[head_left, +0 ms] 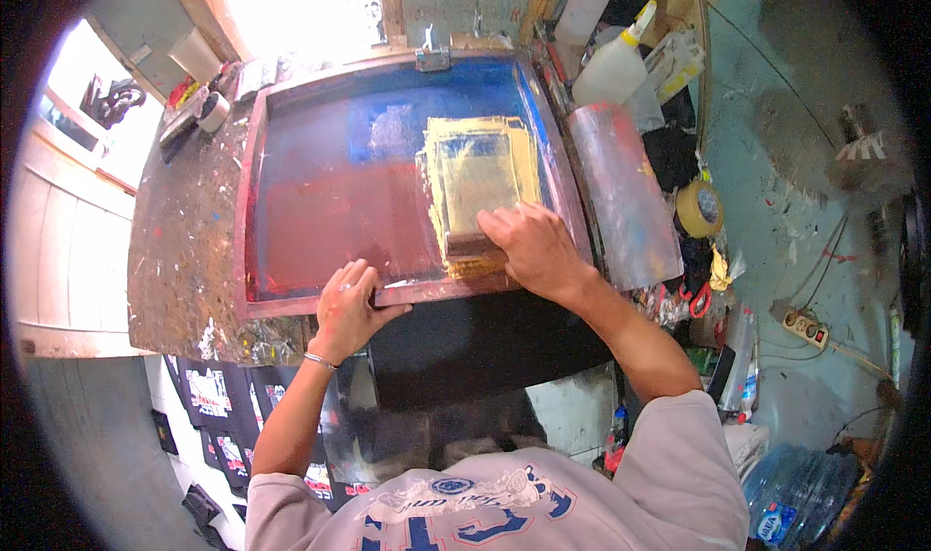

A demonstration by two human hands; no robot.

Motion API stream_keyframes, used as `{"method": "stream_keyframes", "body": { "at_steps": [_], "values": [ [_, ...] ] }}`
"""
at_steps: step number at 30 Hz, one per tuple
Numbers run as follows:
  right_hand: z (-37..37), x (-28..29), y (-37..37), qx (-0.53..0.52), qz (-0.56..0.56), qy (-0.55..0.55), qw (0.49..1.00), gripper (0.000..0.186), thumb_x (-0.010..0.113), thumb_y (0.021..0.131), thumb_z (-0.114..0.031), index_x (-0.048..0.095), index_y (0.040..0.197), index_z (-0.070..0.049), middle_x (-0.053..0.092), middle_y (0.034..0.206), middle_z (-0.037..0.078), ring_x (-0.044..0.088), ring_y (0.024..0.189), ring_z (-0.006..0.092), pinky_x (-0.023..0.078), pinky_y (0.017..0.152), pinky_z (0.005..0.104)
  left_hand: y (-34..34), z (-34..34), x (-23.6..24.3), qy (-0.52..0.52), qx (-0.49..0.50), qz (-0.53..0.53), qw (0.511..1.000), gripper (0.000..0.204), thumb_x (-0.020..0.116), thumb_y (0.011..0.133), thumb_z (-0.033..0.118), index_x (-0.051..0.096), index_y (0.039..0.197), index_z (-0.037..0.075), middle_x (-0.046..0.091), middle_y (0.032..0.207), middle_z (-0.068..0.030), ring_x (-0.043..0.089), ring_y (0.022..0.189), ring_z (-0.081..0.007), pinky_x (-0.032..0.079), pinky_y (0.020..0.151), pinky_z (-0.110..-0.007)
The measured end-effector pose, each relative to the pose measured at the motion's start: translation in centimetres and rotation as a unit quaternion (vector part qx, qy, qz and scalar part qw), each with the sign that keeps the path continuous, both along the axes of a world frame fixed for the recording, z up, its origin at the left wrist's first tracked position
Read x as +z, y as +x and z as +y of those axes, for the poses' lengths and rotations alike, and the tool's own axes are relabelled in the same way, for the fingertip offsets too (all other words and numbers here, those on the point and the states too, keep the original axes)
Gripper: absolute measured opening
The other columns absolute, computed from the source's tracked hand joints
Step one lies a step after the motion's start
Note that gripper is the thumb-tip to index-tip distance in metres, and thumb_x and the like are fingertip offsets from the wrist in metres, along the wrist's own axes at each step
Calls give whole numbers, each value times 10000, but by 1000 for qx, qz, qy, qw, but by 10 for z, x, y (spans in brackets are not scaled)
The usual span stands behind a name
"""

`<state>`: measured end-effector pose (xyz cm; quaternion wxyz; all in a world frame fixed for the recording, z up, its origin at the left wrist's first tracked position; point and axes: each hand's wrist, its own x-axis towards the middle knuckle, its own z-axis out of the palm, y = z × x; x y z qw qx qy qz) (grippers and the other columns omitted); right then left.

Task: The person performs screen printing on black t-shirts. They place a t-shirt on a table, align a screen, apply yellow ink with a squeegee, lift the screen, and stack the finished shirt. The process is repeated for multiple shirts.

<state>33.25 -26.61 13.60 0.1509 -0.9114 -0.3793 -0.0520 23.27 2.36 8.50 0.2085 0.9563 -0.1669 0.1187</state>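
A screen printing frame (339,211) with blue and dark red mesh lies on the worktable. My left hand (349,308) grips the near rail of the frame, thumb on the near side. In my right hand (533,245) is a squeegee (472,243), pressed down on the mesh near the front right. Yellow ink (529,163) forms a rough rectangle around a paler, thinly coated patch beyond the squeegee. My right fingers hide part of the squeegee. A metal hinge clamp (433,59) holds the frame's far rail. Dark fabric (465,347) hangs below the near rail.
To the right stand a white spray bottle (613,71), a stained clear sheet (624,194) and a tape roll (699,209). A cup (212,112) sits on the stained worktable (184,231) at left. A power strip (805,328) and water bottles (800,488) are at lower right.
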Motion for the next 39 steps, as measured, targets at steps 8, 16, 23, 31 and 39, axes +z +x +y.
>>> {"method": "stream_keyframes", "body": {
  "at_steps": [8, 16, 23, 31, 39],
  "values": [
    [23, 12, 129, -25, -6, -40, 999, 254, 671, 838, -126, 639, 1088, -91, 717, 1013, 219, 703, 981, 421, 562, 835, 548, 3, 2, -3, 10, 9, 16, 1000, 591, 909, 662, 432, 475, 782, 49, 478, 806, -125, 544, 784, -335, 469, 702, -440],
    [28, 11, 166, -27, 5, -54, 998, 352, 772, 808, -188, 624, 1117, -105, 726, 1006, 214, 689, 960, 453, 561, 825, 546, 0, 1, 2, 14, 7, 14, 1000, 552, 897, 676, 413, 505, 799, 46, 490, 808, -115, 552, 793, -326, 477, 708, -435],
    [12, 3, 41, 12, 81, -36, 996, 313, 642, 772, -35, 586, 1079, -62, 692, 882, 213, 694, 919, 421, 544, 802, 556, -6, 2, 5, 9, 16, 20, 1000, 535, 902, 679, 381, 509, 803, 40, 501, 824, -119, 559, 818, -333, 482, 731, -446],
    [-4, -14, -49, -35, -87, -7, 996, 259, 635, 822, -76, 562, 1061, -12, 608, 1008, 155, 609, 993, 346, 471, 870, 469, -4, 1, 3, 10, -11, -39, 999, 535, 892, 690, 408, 532, 809, 30, 514, 832, -117, 545, 798, -323, 470, 727, -434],
    [-9, 47, -50, -20, -178, 86, 980, 373, 688, 805, -196, 596, 1122, -22, 632, 980, 153, 630, 981, 354, 464, 912, 489, -1, 3, 75, -19, 0, -55, 998, 526, 908, 662, 415, 564, 755, 27, 517, 791, -116, 558, 741, -318, 464, 667, -414]
  ]
}}
